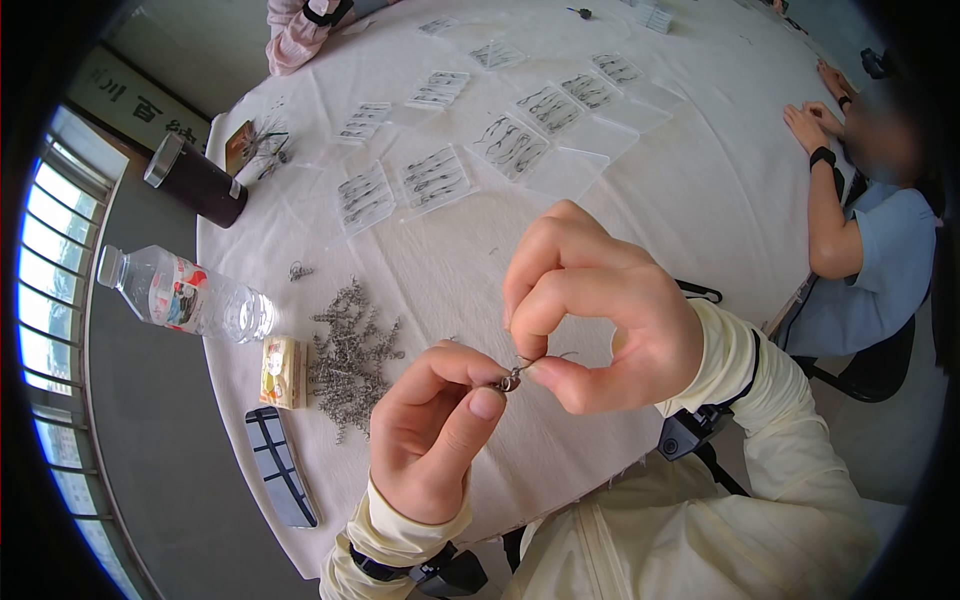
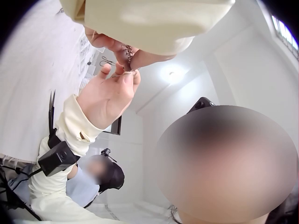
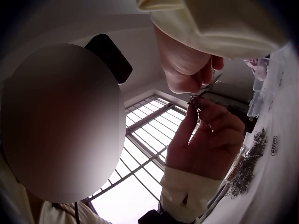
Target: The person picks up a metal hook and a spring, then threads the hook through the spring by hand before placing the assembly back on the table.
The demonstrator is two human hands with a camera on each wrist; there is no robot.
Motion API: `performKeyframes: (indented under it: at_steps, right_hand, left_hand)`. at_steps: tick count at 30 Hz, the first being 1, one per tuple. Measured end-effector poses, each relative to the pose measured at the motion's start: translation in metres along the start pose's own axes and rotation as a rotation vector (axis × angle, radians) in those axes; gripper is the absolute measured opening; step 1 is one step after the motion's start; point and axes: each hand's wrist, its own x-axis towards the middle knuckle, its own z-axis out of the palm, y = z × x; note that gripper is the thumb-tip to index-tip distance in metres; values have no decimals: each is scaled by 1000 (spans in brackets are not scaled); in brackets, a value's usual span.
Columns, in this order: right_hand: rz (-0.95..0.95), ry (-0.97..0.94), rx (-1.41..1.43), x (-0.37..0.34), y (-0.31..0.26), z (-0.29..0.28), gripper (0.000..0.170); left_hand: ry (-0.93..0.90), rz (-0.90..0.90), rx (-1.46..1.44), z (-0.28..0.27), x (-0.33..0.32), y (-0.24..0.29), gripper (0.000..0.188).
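Between thumb and forefinger the left hand pinches a small dark coiled wire piece. The right hand meets it from the other side, its thumb and forefinger pinching a thin wire end at the coil. In the left wrist view, the coil lies along the left fingers and wire loops stick out near the right hand. The right wrist view has the left hand below the right hand, fingertips close together at the piece.
A pile of coiled wires lies left of the hands, near a phone, a tissue pack, a plastic bottle and a dark flask. Clear cases of wire pieces stand further back. Another person sits at the right.
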Motion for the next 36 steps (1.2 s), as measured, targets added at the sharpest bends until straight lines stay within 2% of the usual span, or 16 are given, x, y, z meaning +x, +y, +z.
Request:
performKeyframes:
  at_steps: [13,36]
  right_hand:
    - [2,-9,19,0,0,-1,16]
    - [3,-27,43,-1,2,0,16]
  left_hand:
    - [-56,18,9,-4,1,-2,14]
    - [-18,11,33,-2,-1,0,18]
